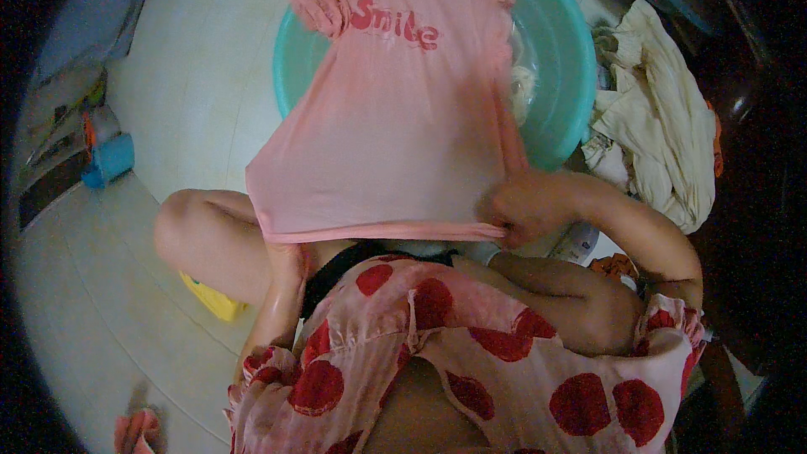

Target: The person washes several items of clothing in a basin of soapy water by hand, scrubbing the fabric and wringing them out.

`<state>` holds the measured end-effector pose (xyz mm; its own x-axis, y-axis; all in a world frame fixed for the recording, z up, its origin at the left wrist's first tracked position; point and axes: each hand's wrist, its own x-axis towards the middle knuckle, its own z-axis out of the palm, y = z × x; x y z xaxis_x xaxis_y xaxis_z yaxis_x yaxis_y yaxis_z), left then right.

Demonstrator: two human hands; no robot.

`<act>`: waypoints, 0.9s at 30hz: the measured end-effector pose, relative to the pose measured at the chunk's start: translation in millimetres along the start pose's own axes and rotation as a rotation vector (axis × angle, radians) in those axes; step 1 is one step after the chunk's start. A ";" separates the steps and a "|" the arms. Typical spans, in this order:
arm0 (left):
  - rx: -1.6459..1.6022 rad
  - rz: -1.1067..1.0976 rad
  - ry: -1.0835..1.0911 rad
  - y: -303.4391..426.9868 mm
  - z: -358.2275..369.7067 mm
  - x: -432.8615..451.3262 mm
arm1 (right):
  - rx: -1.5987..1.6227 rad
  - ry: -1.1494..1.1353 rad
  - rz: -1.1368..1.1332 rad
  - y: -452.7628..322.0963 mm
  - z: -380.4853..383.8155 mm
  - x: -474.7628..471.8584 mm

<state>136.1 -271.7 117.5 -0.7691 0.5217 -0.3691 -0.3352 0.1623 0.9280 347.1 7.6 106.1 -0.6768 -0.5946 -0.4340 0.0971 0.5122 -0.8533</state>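
A pink shirt [403, 132] with red lettering and a ruffled sleeve lies stretched out in front of me, its upper part over a round turquoise basin [570, 75]. My right hand [529, 202], slightly blurred, grips the right end of the hem. At the hem's left corner, my left hand [287, 258] is mostly under the fabric; its fingers are hidden, so its hold cannot be made out. Inside the basin, right of the shirt, some whitish material [522, 85] shows.
Cream-coloured cloth [662, 126] is heaped right of the basin. A blue object [113, 157] stands on the floor at left. Something yellow [214, 296] lies by my left leg, and pink fabric [139, 432] lies at the bottom left. Rust-brown cloth [613, 266] is beside my right leg.
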 end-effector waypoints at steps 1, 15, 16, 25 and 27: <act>0.005 0.004 0.004 -2.6 -2.1 -0.4 | 0.008 0.000 0.009 -2.0 -0.7 -0.7; -0.018 0.000 0.091 -5.6 -5.1 -1.8 | -0.015 0.036 -0.046 4.1 6.5 3.6; -0.026 -0.002 0.094 -2.9 -3.0 -1.0 | -0.014 0.030 -0.030 2.3 5.1 2.1; -0.510 0.027 0.035 53.4 58.5 93.7 | 0.099 1.104 -0.018 -5.9 -48.7 -14.3; -0.664 -0.255 -0.170 1.8 112.7 94.3 | 0.012 1.204 -0.021 -14.9 -73.6 -15.2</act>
<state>124.3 -127.8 89.9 -0.5460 0.6670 -0.5069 -0.7935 -0.2176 0.5684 302.2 54.7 146.7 -0.9246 0.3608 0.1224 0.0808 0.4997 -0.8624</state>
